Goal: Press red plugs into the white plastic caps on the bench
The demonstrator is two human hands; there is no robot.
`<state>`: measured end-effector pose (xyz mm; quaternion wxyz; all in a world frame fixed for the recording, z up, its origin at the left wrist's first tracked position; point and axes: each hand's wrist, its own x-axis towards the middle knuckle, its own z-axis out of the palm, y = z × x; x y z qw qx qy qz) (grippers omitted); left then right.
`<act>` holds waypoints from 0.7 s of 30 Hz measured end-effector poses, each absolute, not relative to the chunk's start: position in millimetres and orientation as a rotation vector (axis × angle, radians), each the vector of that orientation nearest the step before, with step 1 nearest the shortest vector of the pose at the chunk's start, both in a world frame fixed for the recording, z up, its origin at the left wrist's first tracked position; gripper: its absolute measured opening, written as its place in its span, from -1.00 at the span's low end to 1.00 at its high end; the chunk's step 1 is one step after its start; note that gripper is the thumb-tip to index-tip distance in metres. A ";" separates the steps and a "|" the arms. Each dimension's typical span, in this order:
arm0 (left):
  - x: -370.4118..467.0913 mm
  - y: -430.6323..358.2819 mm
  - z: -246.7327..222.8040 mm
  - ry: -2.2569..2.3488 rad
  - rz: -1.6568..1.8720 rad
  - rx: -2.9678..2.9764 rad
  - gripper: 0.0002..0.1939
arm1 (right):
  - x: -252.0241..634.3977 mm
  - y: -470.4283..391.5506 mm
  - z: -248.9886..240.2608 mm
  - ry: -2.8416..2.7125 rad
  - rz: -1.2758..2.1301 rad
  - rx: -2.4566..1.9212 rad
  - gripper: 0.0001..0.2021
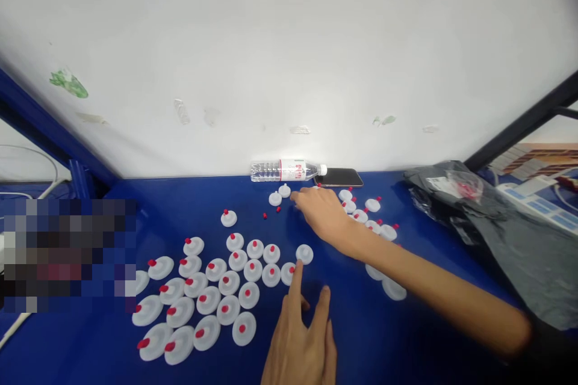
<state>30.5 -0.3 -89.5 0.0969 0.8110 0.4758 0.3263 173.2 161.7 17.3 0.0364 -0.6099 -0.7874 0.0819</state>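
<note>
My left hand (301, 334) is open, its fingers spread over the blue table. The index fingertip meets the lower edge of a white round plastic disc (305, 253) that shows no red cap. Farther back, my right hand (321, 207) is palm down, its fingers reaching left. Its fingertips are beside a small white disc (284, 190) with a raised centre, and a similar disc (275, 198) lies just left of that; whether they touch is unclear. Two loose red caps (265, 216) lie nearby. Many red-capped white discs (229, 283) spread out on the left.
More discs (387, 232) lie on the right, partly behind my right forearm. A plastic water bottle (284, 170) lies against the white wall beside a dark phone (341, 177). Grey plastic bags (487, 222) cover the table's right side. Blue frame posts (38, 126) stand at the left.
</note>
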 end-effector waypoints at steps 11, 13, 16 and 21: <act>34.4 -0.5 -88.3 1.474 0.922 2.472 -0.54 | 201.4 79.3 8.7 -2.022 0.635 -1.513 -0.86; 33.3 0.0 -86.9 1.468 0.925 2.483 -0.55 | 197.7 74.1 -3.9 -1.976 0.697 -1.486 -0.84; 32.5 0.5 -84.6 1.458 0.920 2.485 -0.54 | 193.6 74.1 -17.8 -1.910 0.753 -1.472 -0.80; 32.1 0.9 -82.4 1.487 0.936 2.470 -0.52 | 196.2 73.3 -21.3 -1.843 0.795 -1.497 -0.81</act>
